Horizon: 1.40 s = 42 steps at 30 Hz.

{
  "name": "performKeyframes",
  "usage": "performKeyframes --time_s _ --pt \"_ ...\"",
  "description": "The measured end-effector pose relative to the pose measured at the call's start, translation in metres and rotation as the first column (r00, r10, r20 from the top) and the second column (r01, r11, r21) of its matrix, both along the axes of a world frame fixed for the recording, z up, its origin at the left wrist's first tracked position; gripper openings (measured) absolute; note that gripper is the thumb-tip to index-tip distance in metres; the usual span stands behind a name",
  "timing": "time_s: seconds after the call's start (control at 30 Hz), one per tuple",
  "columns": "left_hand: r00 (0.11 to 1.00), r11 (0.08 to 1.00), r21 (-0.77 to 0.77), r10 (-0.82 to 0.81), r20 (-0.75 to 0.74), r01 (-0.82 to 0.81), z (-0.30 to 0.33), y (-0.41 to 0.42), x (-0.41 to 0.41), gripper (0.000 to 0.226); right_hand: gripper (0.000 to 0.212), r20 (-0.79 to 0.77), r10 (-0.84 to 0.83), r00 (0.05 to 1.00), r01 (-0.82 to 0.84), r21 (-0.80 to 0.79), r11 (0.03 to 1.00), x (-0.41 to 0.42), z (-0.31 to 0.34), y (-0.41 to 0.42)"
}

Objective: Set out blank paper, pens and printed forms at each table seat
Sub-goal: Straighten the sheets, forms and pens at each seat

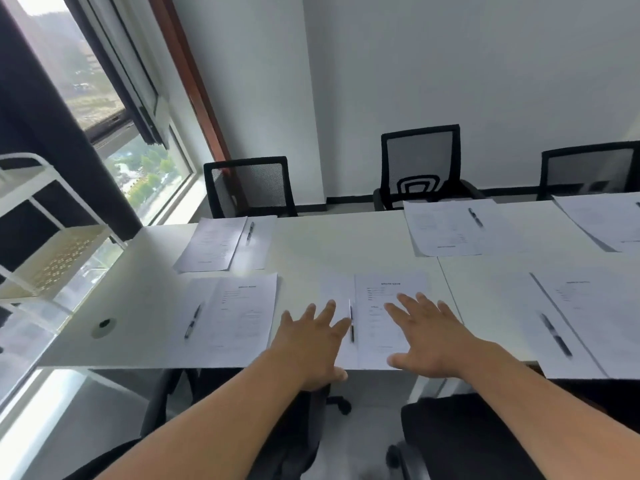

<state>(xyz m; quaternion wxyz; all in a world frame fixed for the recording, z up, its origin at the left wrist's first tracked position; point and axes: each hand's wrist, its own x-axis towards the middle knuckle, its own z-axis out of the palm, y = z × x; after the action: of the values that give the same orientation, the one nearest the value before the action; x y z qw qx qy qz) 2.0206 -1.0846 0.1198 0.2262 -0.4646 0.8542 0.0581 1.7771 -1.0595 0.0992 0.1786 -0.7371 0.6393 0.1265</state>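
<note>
White sheets cover the table from my head view, and both my hands are flat over the set at the seat in front of me. My left hand lies with straight, spread fingers on the blank paper, gripping nothing; my right hand lies the same way on the printed form, which overlaps the blank sheet's right side. Between my hands, the pen lies along the form's left edge, just beside my left fingertips.

I judge I am squaring this set, not adding to it. The seat to my left already has its form, blank sheet and pen. So do the two far seats in front of the black chairs, each with papers and a pen on top, and the near seat to my right. A further set shows at the far right, cut off by the frame, so I cannot tell if it is complete. Every seat I can see looks served; what remains lies out of view.
</note>
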Motion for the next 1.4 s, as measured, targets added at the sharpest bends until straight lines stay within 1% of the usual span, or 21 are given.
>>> performKeyframes --time_s 0.17,0.3,0.43,0.6,0.8,0.9,1.27,1.4 --pt "1.000 0.991 0.136 0.008 0.012 -0.010 -0.058 -0.077 -0.010 0.106 0.105 0.034 -0.020 0.999 0.016 0.106 0.994 -0.008 -0.066 -0.070" --pt "0.999 0.984 0.177 -0.027 0.029 0.022 -0.093 -0.109 -0.014 0.110 0.106 0.040 -0.015 0.999 0.009 0.154 0.988 -0.009 -0.098 -0.098" --pt "0.998 0.973 0.224 -0.054 0.014 0.050 -0.134 -0.144 -0.026 0.110 0.105 0.052 -0.028 0.998 0.016 0.226 0.974 -0.013 -0.131 -0.120" --pt "0.996 0.963 0.261 -0.080 0.027 0.070 -0.169 -0.174 -0.029 0.114 0.106 0.055 -0.046 0.997 0.030 0.263 0.964 -0.011 -0.159 -0.138" --pt "0.991 0.956 0.265 -0.134 0.028 0.122 -0.197 -0.186 -0.030 0.132 0.114 0.036 -0.061 0.997 0.050 0.257 0.965 -0.014 -0.181 -0.148" --pt "0.987 0.954 0.266 -0.155 0.038 0.139 -0.207 -0.187 -0.031 0.136 0.118 0.035 -0.062 0.997 0.051 0.256 0.965 -0.014 -0.192 -0.147" --pt "0.990 0.960 0.256 -0.131 0.047 0.115 -0.221 -0.193 -0.048 0.133 0.122 0.041 -0.054 0.998 0.042 0.242 0.969 -0.019 -0.209 -0.156" --pt "0.992 0.959 0.263 -0.122 0.038 0.108 -0.224 -0.192 -0.049 0.132 0.123 0.038 -0.048 0.998 0.036 0.267 0.963 -0.021 -0.211 -0.159"
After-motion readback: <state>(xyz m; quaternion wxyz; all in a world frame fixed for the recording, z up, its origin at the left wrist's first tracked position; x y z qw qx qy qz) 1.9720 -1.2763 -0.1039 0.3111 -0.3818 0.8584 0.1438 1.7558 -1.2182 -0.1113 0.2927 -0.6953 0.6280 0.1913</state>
